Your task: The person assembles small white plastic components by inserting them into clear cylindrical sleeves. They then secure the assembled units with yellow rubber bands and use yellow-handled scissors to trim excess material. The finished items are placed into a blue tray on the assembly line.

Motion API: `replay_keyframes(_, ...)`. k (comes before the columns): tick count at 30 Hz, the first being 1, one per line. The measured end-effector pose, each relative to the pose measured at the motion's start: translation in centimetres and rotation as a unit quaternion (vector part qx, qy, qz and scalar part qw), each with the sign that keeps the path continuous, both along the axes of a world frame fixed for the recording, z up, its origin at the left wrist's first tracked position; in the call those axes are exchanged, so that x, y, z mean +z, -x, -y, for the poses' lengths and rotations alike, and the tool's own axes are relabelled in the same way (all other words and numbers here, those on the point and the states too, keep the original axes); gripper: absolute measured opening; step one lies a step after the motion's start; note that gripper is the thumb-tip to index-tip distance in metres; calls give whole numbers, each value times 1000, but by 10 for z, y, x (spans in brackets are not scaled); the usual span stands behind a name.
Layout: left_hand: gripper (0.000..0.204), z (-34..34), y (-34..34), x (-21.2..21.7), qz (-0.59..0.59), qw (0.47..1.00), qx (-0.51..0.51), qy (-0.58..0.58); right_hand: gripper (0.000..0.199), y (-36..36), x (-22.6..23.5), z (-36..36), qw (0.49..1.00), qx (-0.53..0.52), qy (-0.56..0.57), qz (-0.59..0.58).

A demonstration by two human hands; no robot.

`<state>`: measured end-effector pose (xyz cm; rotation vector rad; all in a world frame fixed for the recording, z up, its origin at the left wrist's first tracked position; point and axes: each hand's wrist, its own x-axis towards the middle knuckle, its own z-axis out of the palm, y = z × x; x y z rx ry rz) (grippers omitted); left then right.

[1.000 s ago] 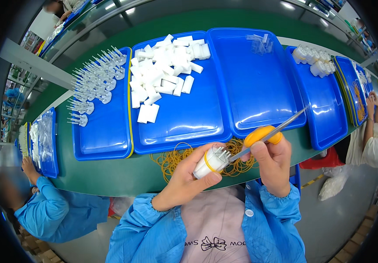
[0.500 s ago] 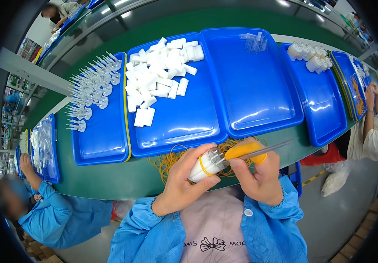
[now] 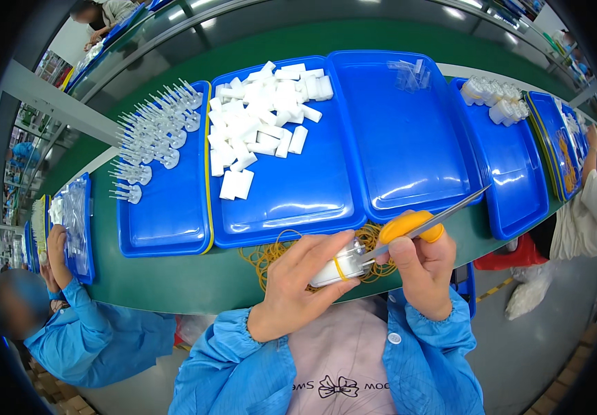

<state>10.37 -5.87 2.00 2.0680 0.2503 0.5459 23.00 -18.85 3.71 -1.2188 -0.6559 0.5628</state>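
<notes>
My left hand [image 3: 303, 277] is closed around a small assembly of a white block [image 3: 327, 274] and a clear plastic piece [image 3: 355, 250], with a yellow rubber band [image 3: 340, 268] round it. In my right hand [image 3: 423, 273] is a slim metal tool that looks like tweezers [image 3: 459, 205], slanting up to the right; its lower end meets the clear piece. Orange finger covers [image 3: 403, 225] appear to sit on fingers of that hand. Beneath my hands lies a heap of yellow rubber bands [image 3: 260, 261] on the green table [image 3: 174, 280].
Blue trays line the table. They hold clear pronged pieces [image 3: 167, 135], white blocks [image 3: 243, 128], thin clear pieces [image 3: 410, 75] and, at right, banded white-and-clear assemblies [image 3: 499, 100]. A co-worker in blue [image 3: 104, 339] sits left; another person's arm [image 3: 592, 155] shows at right.
The tool in my right hand has tilted more steeply, its outer end rising to the right. My left hand has turned the assembly so it lies flatter. The whole view has shifted slightly.
</notes>
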Motion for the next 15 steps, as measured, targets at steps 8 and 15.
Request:
replay_keyframes(8,60,-3,2,-2,24,997,14,-78,13,-2,-4,-3,998,33,15,50)
replay_keyframes(15,55,-3,4,-4,5,994,-79,76,8,-21,2,5,971,136,21,196)
